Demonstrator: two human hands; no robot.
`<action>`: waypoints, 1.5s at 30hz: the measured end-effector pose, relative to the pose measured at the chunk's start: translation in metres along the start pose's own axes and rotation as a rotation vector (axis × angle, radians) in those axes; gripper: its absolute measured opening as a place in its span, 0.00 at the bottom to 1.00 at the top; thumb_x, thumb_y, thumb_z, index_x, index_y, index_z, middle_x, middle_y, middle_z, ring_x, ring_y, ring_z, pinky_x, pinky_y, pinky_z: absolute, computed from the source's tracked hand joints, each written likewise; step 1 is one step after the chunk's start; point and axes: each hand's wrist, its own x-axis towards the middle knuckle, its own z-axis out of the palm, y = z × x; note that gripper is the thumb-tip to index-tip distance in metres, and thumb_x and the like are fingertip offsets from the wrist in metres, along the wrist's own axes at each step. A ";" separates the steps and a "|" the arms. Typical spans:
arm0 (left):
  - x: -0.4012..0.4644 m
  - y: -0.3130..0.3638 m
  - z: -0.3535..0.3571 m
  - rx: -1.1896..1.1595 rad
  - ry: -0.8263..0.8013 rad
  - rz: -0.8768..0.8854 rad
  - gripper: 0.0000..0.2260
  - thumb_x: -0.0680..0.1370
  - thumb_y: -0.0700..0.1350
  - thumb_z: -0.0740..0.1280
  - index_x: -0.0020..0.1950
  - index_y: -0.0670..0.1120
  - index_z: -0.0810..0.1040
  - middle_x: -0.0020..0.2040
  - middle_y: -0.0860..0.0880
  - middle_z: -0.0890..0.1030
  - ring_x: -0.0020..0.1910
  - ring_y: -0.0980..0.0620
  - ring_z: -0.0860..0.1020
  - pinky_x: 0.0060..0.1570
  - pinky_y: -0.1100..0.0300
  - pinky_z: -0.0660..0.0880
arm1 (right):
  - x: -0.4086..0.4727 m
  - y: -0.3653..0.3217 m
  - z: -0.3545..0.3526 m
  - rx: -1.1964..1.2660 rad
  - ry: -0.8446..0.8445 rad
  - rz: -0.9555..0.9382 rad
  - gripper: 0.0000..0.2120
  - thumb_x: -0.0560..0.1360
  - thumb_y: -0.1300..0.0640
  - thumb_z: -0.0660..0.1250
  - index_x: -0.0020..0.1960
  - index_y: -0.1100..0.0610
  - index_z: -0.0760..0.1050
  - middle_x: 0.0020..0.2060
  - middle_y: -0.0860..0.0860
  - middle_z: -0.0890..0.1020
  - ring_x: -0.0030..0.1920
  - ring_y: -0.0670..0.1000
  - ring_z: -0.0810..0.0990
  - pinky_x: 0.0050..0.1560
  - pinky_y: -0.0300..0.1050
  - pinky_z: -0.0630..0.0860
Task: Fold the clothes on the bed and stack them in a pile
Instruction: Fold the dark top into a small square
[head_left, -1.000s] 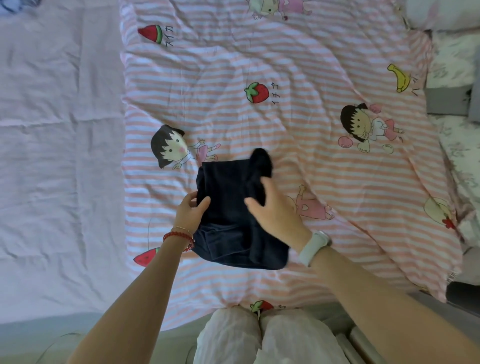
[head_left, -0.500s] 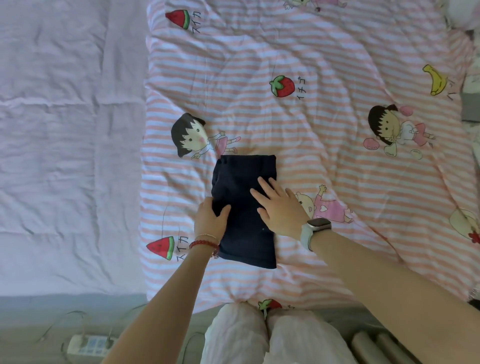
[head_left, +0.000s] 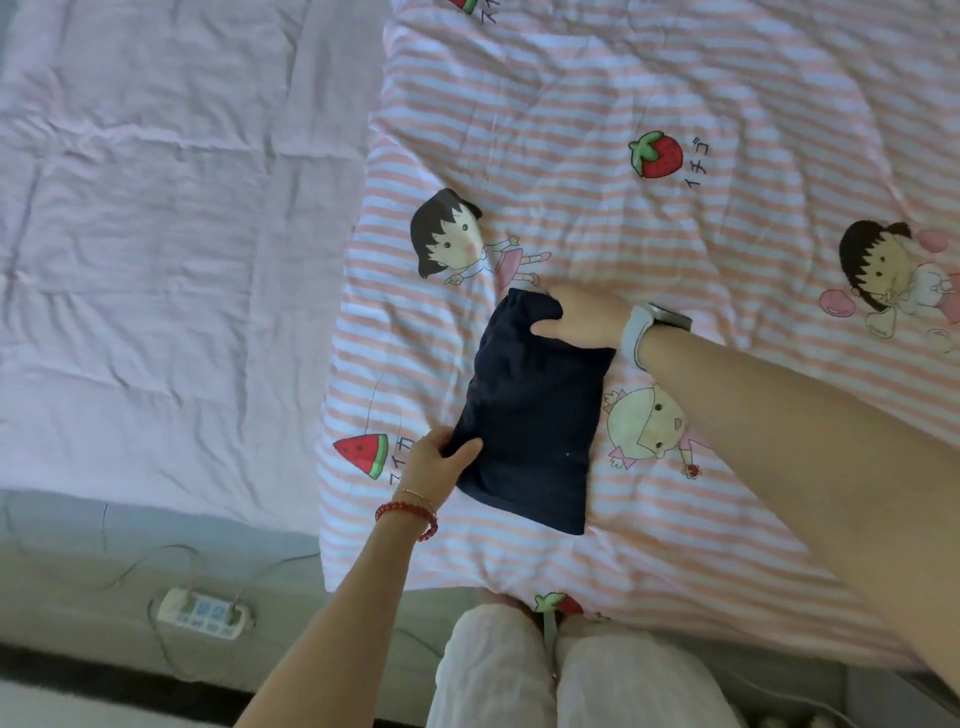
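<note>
Head view: we grip the folded dark garment at opposite corners, left hand near, right hand far, on the striped quilt. We see no pile yet; stacking remains.

Single head view, looking steeply down, close over bed edge; edges perhaps distorted.

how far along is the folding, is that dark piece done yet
The dark garment already lies folded into a compact rectangle on the striped quilt. In hand: the left hand holds its near corner and the right hand its far end. Left: stacking it; no pile or other clothes are in view.
</note>
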 end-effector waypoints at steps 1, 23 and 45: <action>-0.006 -0.003 -0.002 -0.083 0.057 -0.003 0.04 0.77 0.42 0.66 0.45 0.41 0.75 0.35 0.52 0.74 0.39 0.51 0.72 0.35 0.69 0.69 | -0.010 0.002 0.002 0.085 0.031 0.003 0.13 0.76 0.54 0.64 0.59 0.56 0.71 0.51 0.51 0.79 0.53 0.55 0.76 0.53 0.48 0.72; -0.160 -0.095 -0.144 -0.344 0.757 -0.024 0.04 0.77 0.44 0.65 0.44 0.45 0.74 0.37 0.55 0.76 0.37 0.57 0.73 0.36 0.71 0.66 | -0.140 -0.157 0.125 0.532 0.103 -0.101 0.01 0.77 0.53 0.62 0.48 0.49 0.72 0.45 0.40 0.77 0.45 0.37 0.76 0.41 0.32 0.69; -0.164 -0.308 -0.539 -0.767 0.728 -0.188 0.21 0.71 0.43 0.73 0.61 0.41 0.73 0.54 0.46 0.79 0.54 0.49 0.77 0.53 0.59 0.73 | 0.038 -0.608 0.306 0.523 -0.012 -0.098 0.08 0.77 0.50 0.62 0.46 0.55 0.72 0.45 0.49 0.78 0.45 0.50 0.76 0.45 0.47 0.74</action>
